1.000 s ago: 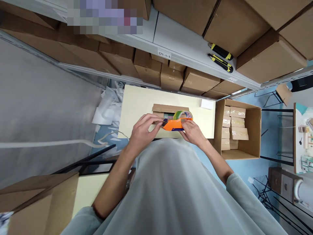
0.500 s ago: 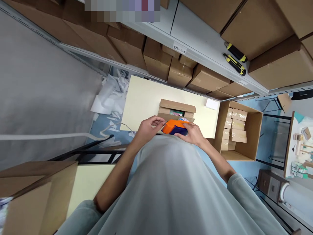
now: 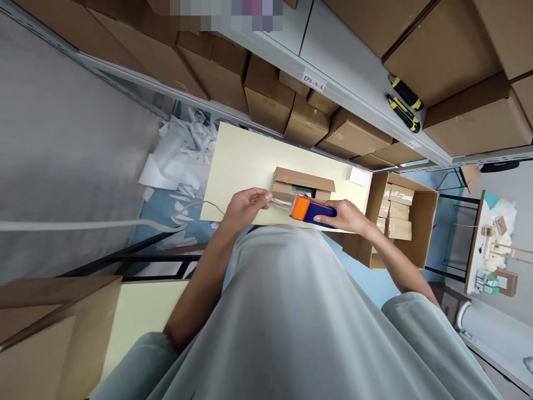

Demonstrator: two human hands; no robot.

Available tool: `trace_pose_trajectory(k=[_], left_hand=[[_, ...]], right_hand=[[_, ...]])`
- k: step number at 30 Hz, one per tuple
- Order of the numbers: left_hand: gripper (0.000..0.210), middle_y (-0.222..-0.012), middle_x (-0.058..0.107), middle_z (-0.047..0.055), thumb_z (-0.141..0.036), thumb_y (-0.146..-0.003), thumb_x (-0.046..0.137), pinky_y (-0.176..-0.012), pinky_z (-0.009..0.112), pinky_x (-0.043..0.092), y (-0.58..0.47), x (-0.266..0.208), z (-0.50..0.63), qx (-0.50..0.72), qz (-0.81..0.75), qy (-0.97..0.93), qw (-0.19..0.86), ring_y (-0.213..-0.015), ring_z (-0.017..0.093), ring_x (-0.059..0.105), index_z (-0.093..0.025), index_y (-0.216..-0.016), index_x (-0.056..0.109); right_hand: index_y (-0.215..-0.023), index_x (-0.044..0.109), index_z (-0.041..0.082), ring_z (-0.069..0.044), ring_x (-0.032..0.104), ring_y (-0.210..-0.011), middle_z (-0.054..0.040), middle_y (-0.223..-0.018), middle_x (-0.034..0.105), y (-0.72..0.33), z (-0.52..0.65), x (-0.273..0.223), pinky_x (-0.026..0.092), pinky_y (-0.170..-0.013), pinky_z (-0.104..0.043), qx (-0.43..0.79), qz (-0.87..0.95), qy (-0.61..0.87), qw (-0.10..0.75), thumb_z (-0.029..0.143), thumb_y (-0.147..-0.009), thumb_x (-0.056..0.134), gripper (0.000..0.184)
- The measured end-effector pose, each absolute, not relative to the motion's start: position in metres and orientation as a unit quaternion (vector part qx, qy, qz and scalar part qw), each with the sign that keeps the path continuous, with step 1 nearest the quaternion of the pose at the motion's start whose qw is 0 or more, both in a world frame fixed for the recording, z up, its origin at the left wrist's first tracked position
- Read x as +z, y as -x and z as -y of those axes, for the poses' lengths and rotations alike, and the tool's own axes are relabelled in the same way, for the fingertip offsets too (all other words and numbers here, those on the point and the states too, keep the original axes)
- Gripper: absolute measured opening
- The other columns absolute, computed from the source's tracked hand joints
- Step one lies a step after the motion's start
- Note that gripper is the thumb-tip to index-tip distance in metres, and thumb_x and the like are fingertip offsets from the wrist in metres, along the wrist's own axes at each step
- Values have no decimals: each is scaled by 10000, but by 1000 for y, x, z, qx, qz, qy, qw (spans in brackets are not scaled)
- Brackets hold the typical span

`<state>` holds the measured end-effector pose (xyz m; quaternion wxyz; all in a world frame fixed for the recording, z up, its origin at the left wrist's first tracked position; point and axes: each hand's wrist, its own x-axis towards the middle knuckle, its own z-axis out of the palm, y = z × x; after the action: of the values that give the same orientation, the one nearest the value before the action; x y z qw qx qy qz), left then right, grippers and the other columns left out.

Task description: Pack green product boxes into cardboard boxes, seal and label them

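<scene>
My right hand [image 3: 347, 215] grips an orange and dark blue tape dispenser [image 3: 312, 213] by its blue part, just in front of the table's near side. From its orange end a strip of clear tape [image 3: 281, 204] runs left to my left hand [image 3: 249, 206], whose fingertips are pinched on the tape's end. Just beyond both hands lies a small cardboard box [image 3: 303, 176] with its flaps partly raised. Something green and pink shows through the gap in its top.
A large open carton [image 3: 431, 233] with several small taped boxes stands right of the cream table [image 3: 245, 161]. A white box [image 3: 358, 176] lies at the table's right. Two utility knives [image 3: 403, 103] rest on the shelf. Paper scraps [image 3: 175, 155] lie left.
The dispenser has moved right and turned, showing more of its blue side. My hands have drawn apart, and a length of tape now stretches between them.
</scene>
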<state>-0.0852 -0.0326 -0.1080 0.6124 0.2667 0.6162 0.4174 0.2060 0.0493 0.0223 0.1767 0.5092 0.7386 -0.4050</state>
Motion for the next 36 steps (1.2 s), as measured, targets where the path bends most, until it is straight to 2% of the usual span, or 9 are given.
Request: trace_pose_trajectory(k=[5,9,12,14,17,23,29,36], left_hand=[[480,-888,757,60,-551,-640,957,-984,484,677,99,-125,20,422,-624,-207,624,-863,232,731,-175,-870,766],[327,-849,693,32,-401,-733,935,-1030,511,675,100,-134,7,437,-615,-158,636,-824,177,692,-160,-823,733],[262,-835,651,19,-321,-795,914,-1035,591,671,97,-142,2,453,-582,-126,663,-791,149,645,-151,-811,715],[246,-821,638,18,-277,-822,907,-1050,649,649,93,-148,0,451,-555,-99,692,-788,149,649,-143,-811,701],[243,-811,655,31,-226,-838,905,-1058,671,632,87,-158,-4,447,-536,-64,713,-822,173,688,-136,-812,681],[218,-837,681,42,-168,-838,888,-1052,653,644,86,-168,-7,450,-534,-43,715,-845,189,722,-128,-817,675],[205,-819,648,31,-133,-866,846,-1081,617,645,86,-176,-4,431,-561,-53,705,-826,177,733,-125,-792,655],[191,-835,641,24,-152,-894,824,-1042,607,660,83,-190,-8,425,-590,-76,682,-799,160,717,-131,-825,647]], right_hand=[[-773,645,201,-149,516,-626,13,-675,592,-219,-79,18,340,-611,-282,-456,-720,-503,143,888,-864,664,694],[-766,646,195,-156,537,-631,-3,-675,610,-207,-103,6,354,-599,-283,-461,-717,-506,133,943,-787,697,750],[-770,670,186,-155,540,-632,-16,-684,628,-203,-116,-3,361,-593,-280,-475,-709,-502,139,959,-755,712,775],[-750,672,182,-145,514,-619,-10,-662,605,-205,-124,-8,355,-586,-277,-477,-706,-503,143,974,-732,716,794],[-698,644,183,-131,474,-604,2,-620,556,-207,-132,-15,338,-575,-271,-475,-705,-505,150,990,-707,722,811],[-708,629,186,-129,485,-619,2,-640,561,-203,-136,-32,352,-584,-266,-473,-704,-501,172,995,-710,716,814],[-731,631,191,-143,534,-650,-7,-678,604,-200,-127,-50,387,-615,-265,-446,-719,-501,183,940,-792,707,755],[-782,667,182,-157,578,-670,-16,-701,650,-196,-123,-55,405,-659,-271,-427,-730,-499,187,893,-853,685,715]])
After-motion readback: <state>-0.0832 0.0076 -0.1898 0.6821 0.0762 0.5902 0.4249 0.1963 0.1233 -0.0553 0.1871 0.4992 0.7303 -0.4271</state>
